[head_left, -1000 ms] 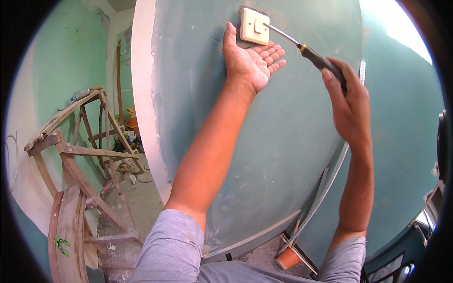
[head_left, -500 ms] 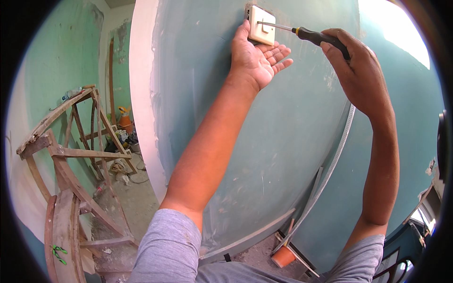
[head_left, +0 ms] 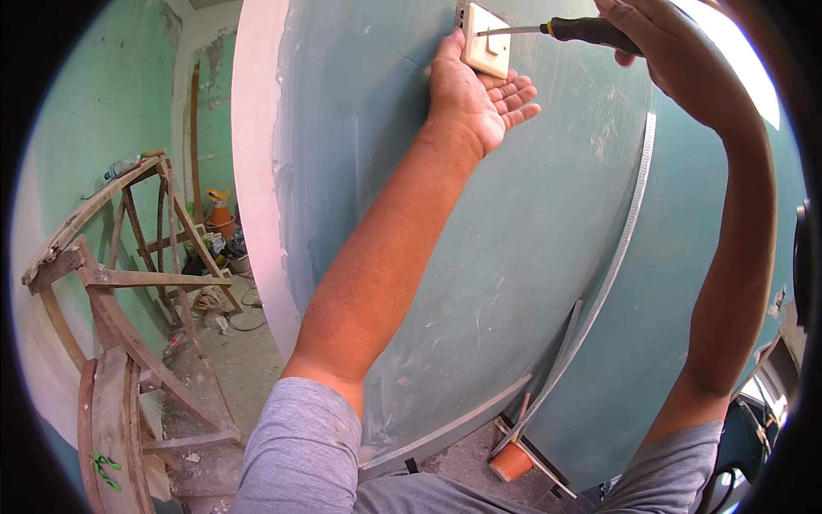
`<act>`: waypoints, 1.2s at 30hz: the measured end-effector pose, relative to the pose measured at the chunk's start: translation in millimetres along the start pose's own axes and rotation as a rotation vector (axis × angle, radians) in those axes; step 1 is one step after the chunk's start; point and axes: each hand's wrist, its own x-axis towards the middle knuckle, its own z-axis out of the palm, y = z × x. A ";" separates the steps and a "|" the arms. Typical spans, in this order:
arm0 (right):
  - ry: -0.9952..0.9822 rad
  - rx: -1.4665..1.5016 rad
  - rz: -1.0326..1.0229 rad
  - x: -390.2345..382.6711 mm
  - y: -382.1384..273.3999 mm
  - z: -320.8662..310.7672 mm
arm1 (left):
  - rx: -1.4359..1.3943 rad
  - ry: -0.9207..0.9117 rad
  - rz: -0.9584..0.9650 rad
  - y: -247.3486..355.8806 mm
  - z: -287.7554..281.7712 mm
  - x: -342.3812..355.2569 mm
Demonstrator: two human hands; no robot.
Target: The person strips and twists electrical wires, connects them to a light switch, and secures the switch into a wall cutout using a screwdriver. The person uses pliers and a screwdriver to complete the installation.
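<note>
A cream light switch (head_left: 476,47) sits at its wall opening near the top of the view, with a dark gap showing along its left edge. My left hand (head_left: 471,107) steadies it from below, the thumb against its left side and the fingers fanned out under its lower right. From the right, my right hand (head_left: 693,64) grips the black handle of a screwdriver (head_left: 591,31), partly hiding the handle's end. The thin metal shaft runs almost level, and its tip meets the left part of the switch's face.
Behind the switch is a blue-green wall (head_left: 505,223), with a pale edge strip (head_left: 629,214) to its right. A wooden trestle (head_left: 163,278) stands at left, near a board (head_left: 111,403) bearing green cord. An orange pot (head_left: 511,461) is on the floor below.
My right hand has risen and shifted right, its wrist higher, and the screwdriver lies closer to level. The switch and my left hand appear slightly higher and farther right in the view.
</note>
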 end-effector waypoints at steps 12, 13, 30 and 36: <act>0.241 0.164 -0.200 0.0 11.4 13.2 | -0.071 -0.001 -0.043 -1.6 9.2 -9.0; 0.232 0.174 -0.196 -0.4 11.7 12.8 | -0.068 0.007 -0.052 -2.3 8.2 -7.2; -0.231 0.146 0.102 22.8 9.3 -1.1 | -0.115 0.044 -0.048 -12.0 9.1 3.4; 0.028 0.144 -0.152 -0.1 5.3 17.0 | -0.191 0.013 -0.055 -1.1 8.4 -12.7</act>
